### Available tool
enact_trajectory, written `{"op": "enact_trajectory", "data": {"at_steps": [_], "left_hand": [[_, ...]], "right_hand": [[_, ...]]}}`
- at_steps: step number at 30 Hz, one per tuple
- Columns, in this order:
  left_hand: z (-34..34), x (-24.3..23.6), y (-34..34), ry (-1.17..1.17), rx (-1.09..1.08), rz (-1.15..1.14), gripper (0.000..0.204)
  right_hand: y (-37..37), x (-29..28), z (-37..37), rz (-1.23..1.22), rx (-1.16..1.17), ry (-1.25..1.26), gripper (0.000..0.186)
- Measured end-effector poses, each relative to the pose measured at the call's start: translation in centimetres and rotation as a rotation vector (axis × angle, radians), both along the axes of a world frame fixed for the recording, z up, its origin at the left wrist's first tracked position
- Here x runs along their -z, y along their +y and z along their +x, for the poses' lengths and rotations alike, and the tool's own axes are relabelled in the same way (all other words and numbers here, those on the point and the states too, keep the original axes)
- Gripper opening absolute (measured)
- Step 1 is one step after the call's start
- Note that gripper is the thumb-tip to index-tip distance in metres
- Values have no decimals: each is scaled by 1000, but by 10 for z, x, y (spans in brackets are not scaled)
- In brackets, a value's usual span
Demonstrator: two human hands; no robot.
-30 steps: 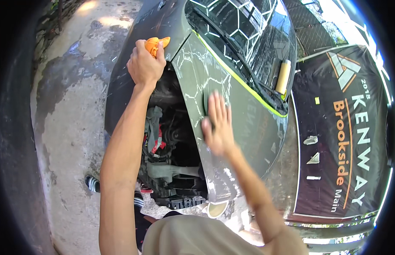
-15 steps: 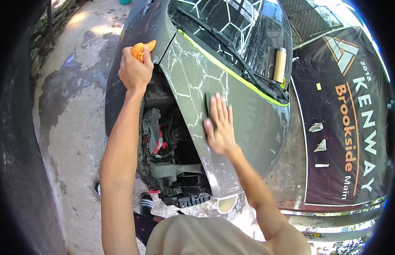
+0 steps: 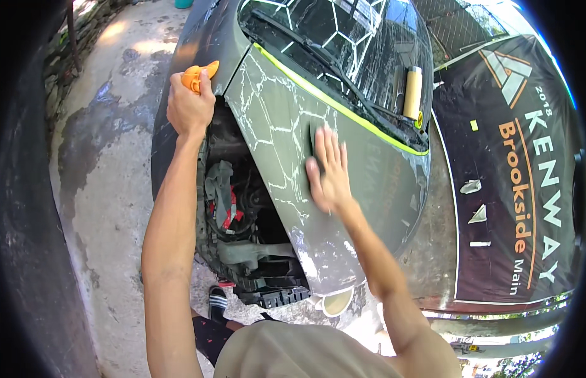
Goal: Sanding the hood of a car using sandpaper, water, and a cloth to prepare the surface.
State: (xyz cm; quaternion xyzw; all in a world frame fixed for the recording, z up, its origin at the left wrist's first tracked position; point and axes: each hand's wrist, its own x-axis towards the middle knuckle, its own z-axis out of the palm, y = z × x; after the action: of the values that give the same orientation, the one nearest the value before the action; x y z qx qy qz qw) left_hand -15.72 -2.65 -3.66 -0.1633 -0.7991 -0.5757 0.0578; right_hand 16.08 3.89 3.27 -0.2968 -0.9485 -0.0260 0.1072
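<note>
My left hand [image 3: 189,108] is closed around a small orange object [image 3: 198,74], held against the edge of the dark car fender [image 3: 198,38]. My right hand [image 3: 330,171] lies flat, fingers spread, on the raised grey hood [image 3: 274,107], which is covered in white crack-like lines. Its fingertips press a dark pad [image 3: 314,133] onto the panel. A yellow-green tape line [image 3: 343,107] runs along the hood's upper edge.
The open engine bay [image 3: 236,214] with red and grey parts lies between my arms. A tan roll [image 3: 411,93] rests by the wipers below the windscreen [image 3: 343,31]. A dark lettered banner [image 3: 513,176] hangs at right. Wet concrete [image 3: 97,164] spreads to the left, and a sandalled foot [image 3: 217,302] stands below.
My left hand with the orange object has shifted slightly left and down in the picture. My right hand has slid a little up the hood, still flat on the pad.
</note>
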Motion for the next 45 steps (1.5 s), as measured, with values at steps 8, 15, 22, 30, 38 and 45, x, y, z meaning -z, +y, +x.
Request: {"op": "enact_trajectory", "data": {"at_steps": [8,15,22,30,38,45], "left_hand": [[-6,-4,-2,38,-29,18,46],[-19,6,13,102,159,218,43],[66,-116,56,416,855,299,22],[97,-111,117,538,1109,230,26],[-6,7,-1,237,173,212,30],[30,8,-5,46,4,120,40]], "right_hand": [[-19,-2,-7,-31,-8,22,67],[4,5,-47,100,111,30,65],[6,4,-37,41,294,79,66],[11,-20,-61,-105,109,-229,66],[19,-18,-75,-17,-160,-49,69],[64,-41,-126,29,-486,-137,68]]}}
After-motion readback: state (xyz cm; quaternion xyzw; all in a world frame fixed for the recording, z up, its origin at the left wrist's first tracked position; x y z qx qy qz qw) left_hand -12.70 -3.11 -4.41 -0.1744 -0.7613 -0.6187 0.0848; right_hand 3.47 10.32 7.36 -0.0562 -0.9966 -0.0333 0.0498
